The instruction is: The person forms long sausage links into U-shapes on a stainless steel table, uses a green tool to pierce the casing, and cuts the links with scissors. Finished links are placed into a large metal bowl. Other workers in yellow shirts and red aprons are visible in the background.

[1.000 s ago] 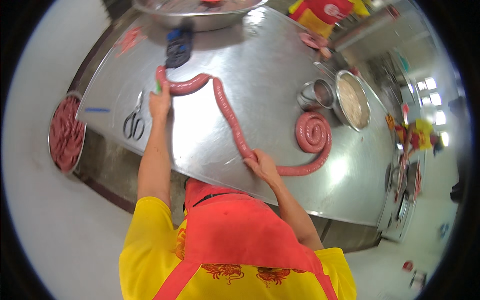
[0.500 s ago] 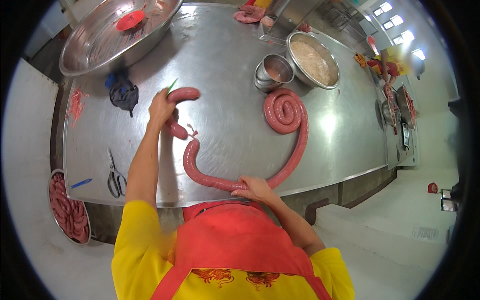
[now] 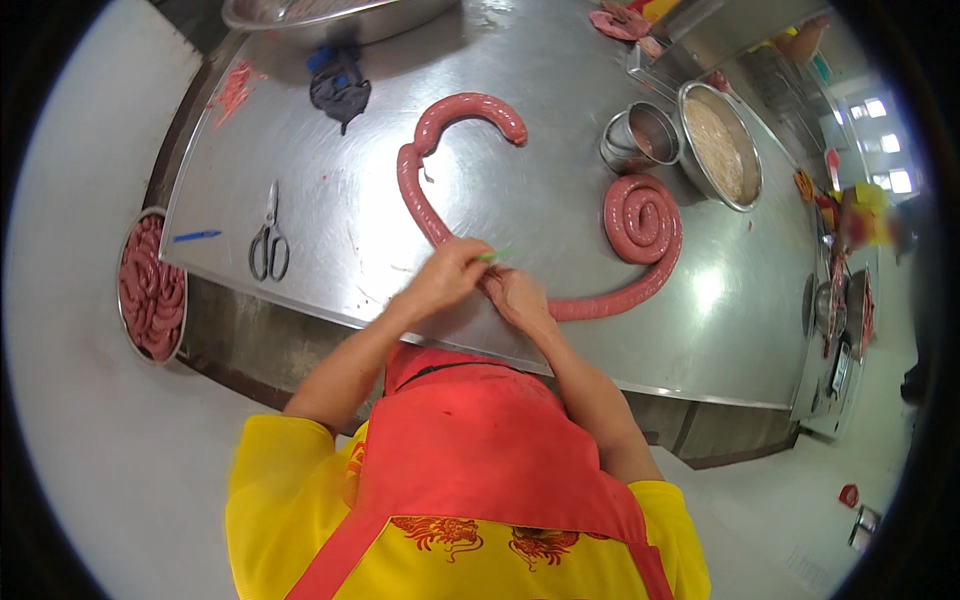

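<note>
My left hand [image 3: 456,268] pinches a thin green tool [image 3: 494,255] over the long pink sausage rope [image 3: 600,307], beside my right hand [image 3: 512,293]. My right hand's fingers close on the rope just below it. Leftward the rope curves up to a pinched joint and a separate-looking curved piece [image 3: 470,104] with a rounded end; whether they are still attached I cannot tell. On the right the rope winds into a spiral coil [image 3: 640,218]. Black-handled scissors [image 3: 268,252] lie to the left, near a blue pen [image 3: 198,236].
The steel table [image 3: 690,360] also holds a large basin [image 3: 340,25], dark cloth [image 3: 340,92], meat scraps [image 3: 235,92], steel pot [image 3: 640,135], bowl of pale contents [image 3: 718,145] and pink cloth [image 3: 620,22]. A tray of sausages [image 3: 150,290] stands left. Another person [image 3: 865,220] is at the right.
My left hand has left the upper sausage piece and come down to the right, beside my right hand. The upper piece now lies in an arc farther back on the table.
</note>
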`<control>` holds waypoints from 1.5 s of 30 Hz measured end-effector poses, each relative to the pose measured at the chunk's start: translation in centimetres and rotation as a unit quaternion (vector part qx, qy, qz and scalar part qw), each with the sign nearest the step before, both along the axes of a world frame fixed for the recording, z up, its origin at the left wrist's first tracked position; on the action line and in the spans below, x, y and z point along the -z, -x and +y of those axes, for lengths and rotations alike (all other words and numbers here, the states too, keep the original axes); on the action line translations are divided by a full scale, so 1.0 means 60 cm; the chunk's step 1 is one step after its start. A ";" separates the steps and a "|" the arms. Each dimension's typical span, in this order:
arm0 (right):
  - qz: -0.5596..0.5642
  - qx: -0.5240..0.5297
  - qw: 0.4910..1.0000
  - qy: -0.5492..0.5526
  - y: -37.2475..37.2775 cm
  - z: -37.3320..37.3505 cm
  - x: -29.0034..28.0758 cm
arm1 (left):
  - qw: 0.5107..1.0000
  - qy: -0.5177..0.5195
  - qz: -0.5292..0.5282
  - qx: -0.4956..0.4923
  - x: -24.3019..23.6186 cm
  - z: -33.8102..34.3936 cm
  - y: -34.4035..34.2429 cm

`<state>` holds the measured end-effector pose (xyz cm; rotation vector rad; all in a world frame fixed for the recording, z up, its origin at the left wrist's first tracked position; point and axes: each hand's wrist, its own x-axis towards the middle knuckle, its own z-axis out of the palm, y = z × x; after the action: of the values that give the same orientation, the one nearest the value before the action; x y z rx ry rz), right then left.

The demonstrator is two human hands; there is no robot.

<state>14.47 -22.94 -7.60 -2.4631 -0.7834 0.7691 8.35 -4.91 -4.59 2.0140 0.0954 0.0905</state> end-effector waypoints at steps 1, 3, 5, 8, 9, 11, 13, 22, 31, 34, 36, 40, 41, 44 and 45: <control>-0.002 0.002 1.000 0.007 -0.002 0.005 0.003 | 1.000 0.010 -0.013 0.016 0.016 -0.022 0.013; 0.005 0.001 0.999 -0.037 -0.006 0.010 0.001 | 0.994 0.077 0.033 -0.075 0.047 -0.038 0.019; 0.009 -0.012 0.999 -0.030 -0.007 0.008 -0.009 | 0.978 0.145 0.081 -0.126 0.067 -0.028 0.009; -0.013 -0.062 0.998 0.001 -0.002 -0.001 -0.028 | 0.942 0.254 0.151 -0.159 0.065 0.000 -0.007; -0.025 -0.075 0.997 -0.010 0.003 -0.005 -0.032 | 0.918 0.329 0.124 -0.184 0.057 0.006 -0.006; -0.049 -0.089 0.995 -0.023 0.014 -0.010 -0.035 | 0.849 0.460 0.111 -0.234 0.034 0.010 0.005; -0.074 -0.092 0.993 -0.028 0.024 -0.012 -0.031 | 0.853 0.444 0.080 -0.261 0.010 -0.001 0.031; -0.181 -0.145 0.972 -0.030 0.026 0.003 0.007 | 0.851 0.388 0.174 -0.308 -0.011 -0.132 0.284; -0.153 -0.151 0.976 0.018 0.032 0.037 -0.015 | 0.884 0.369 0.184 -0.220 -0.041 -0.196 0.249; -0.271 -0.208 0.930 -0.137 0.045 0.020 -0.059 | 0.853 0.453 0.105 -0.236 -0.071 -0.182 0.219; -0.006 -0.260 0.941 -0.217 0.059 0.011 -0.084 | 0.819 0.508 0.021 -0.267 -0.090 -0.154 0.205; 0.507 -0.224 0.810 -0.193 0.066 0.027 -0.088 | 0.713 0.594 -0.180 -0.326 -0.111 -0.065 0.211; 0.490 -0.205 0.824 -0.199 0.053 0.033 -0.080 | 0.697 0.587 -0.207 -0.355 -0.111 -0.048 0.222; 0.409 -0.139 0.875 -0.217 -0.025 0.046 -0.048 | 0.693 0.542 -0.247 -0.406 -0.096 -0.031 0.256; 0.352 -0.131 0.899 -0.223 -0.057 0.050 -0.037 | 0.718 0.520 -0.231 -0.402 -0.086 -0.038 0.263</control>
<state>17.89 -19.95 -5.37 -1.5185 -0.8755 1.3032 -7.45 -7.20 0.54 0.6503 0.5649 0.8860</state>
